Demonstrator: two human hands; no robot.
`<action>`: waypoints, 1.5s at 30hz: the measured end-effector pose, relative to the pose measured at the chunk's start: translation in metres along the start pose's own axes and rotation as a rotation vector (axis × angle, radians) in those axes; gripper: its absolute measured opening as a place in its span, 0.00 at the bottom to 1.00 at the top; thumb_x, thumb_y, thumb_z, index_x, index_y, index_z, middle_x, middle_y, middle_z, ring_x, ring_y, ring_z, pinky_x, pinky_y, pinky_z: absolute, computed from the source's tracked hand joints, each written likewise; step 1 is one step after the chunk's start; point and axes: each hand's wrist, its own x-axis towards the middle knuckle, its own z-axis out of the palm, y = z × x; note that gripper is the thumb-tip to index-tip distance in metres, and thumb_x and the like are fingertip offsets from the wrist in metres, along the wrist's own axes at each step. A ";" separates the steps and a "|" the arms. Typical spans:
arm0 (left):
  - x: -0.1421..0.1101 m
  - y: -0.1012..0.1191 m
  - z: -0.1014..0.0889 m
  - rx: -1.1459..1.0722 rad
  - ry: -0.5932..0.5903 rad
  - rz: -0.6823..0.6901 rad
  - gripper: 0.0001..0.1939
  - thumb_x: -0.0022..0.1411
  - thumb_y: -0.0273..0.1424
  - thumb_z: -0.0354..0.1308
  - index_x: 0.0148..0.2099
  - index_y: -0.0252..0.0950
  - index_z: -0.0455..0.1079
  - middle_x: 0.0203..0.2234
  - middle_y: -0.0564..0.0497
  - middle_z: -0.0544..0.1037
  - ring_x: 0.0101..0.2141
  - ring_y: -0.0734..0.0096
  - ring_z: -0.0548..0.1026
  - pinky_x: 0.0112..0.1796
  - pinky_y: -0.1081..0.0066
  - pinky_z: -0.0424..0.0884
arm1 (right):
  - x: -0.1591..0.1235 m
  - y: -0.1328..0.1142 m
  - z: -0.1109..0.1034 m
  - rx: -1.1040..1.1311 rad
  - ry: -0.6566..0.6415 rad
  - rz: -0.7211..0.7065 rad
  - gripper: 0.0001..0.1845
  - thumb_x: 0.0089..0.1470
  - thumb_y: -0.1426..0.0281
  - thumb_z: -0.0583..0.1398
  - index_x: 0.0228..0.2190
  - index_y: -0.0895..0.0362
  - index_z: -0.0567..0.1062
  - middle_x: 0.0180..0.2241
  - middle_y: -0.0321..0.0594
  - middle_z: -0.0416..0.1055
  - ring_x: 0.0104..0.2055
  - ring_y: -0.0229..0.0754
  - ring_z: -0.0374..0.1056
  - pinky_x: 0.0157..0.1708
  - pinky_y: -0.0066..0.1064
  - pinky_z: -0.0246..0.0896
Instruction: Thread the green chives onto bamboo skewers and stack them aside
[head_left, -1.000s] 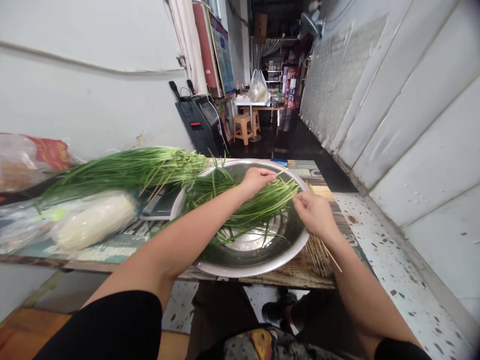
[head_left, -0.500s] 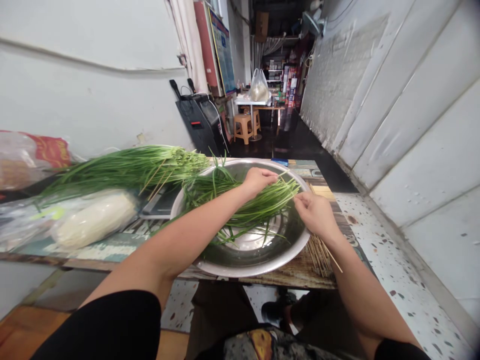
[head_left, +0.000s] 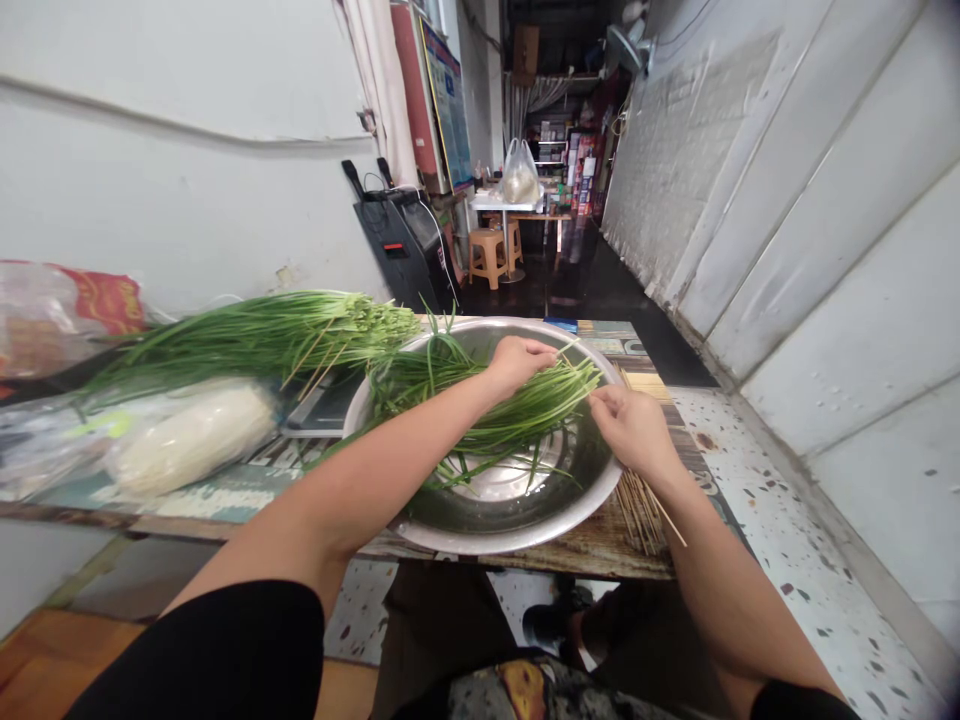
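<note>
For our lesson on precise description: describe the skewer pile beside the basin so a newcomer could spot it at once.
Find the big metal basin on the table. Just right of it, below the right hand, lies a pile of thin wooden skewers. Unlike the few skewers on the chives left of the basin, these many lie on the table.

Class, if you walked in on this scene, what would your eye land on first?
Probably the wide metal basin in the middle, with long green stalks under the left hand and the right hand at its right side. Then the big green bundle left of it, behind a pale wrapped lump.
</note>
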 end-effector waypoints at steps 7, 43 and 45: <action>-0.004 0.000 0.004 0.036 -0.028 -0.009 0.09 0.47 0.26 0.63 0.34 0.31 0.79 0.24 0.49 0.79 0.23 0.78 0.69 0.30 0.75 0.66 | 0.000 0.000 0.000 -0.006 -0.003 0.016 0.13 0.51 0.67 0.52 0.25 0.57 0.76 0.23 0.37 0.73 0.26 0.40 0.67 0.27 0.29 0.55; 0.015 -0.018 -0.015 0.825 -0.070 0.296 0.13 0.55 0.24 0.52 0.38 0.37 0.76 0.36 0.47 0.79 0.40 0.64 0.73 0.45 0.66 0.64 | 0.000 0.001 0.000 -0.023 -0.027 0.011 0.14 0.52 0.64 0.52 0.28 0.57 0.76 0.25 0.40 0.75 0.27 0.42 0.68 0.29 0.31 0.57; 0.015 -0.013 -0.013 0.675 -0.055 0.279 0.13 0.56 0.26 0.53 0.40 0.37 0.77 0.37 0.48 0.79 0.39 0.67 0.74 0.44 0.69 0.65 | 0.000 0.000 0.000 -0.024 -0.024 0.010 0.14 0.52 0.65 0.52 0.28 0.57 0.76 0.24 0.39 0.74 0.26 0.42 0.68 0.28 0.30 0.56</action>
